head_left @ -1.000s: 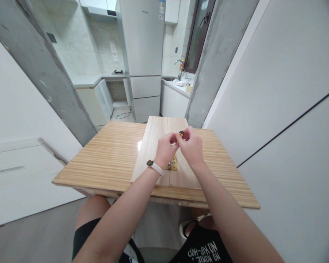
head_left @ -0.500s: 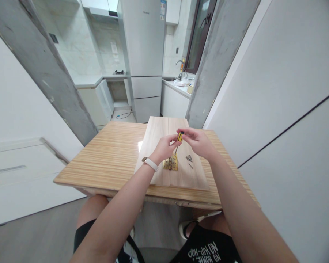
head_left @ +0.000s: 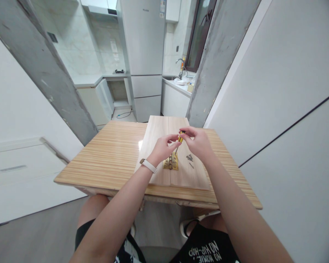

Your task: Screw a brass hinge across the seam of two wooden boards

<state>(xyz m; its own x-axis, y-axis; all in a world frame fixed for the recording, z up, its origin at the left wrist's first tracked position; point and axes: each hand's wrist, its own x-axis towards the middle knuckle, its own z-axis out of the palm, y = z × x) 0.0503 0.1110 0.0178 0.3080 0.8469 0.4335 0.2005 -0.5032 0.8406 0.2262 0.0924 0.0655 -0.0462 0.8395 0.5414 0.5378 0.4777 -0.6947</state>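
A yellow and black screwdriver (head_left: 181, 136) is held between my two hands, its shaft slanting down to the upper right part of a brass hinge (head_left: 170, 162). My left hand (head_left: 165, 146) pinches the lower handle with fingers closed. At the top of the handle, the fingers of my right hand (head_left: 197, 141) are wrapped round it. The hinge lies across the seam of two pale wooden boards (head_left: 157, 131). Several dark screws (head_left: 189, 158) rest on the right board. Whether a screw sits under the screwdriver's tip is too small to tell.
The boards lie on a wood-grain table (head_left: 98, 157). Beyond it stands a silver fridge (head_left: 145, 44), with a sink counter (head_left: 177, 87) to its right. Grey pillars and white panels flank both sides. My legs are under the table's front edge.
My right hand's fingers have shifted and curled more closely round the top of the screwdriver handle. The handle leans slightly further right; the hinge and boards stay in place.
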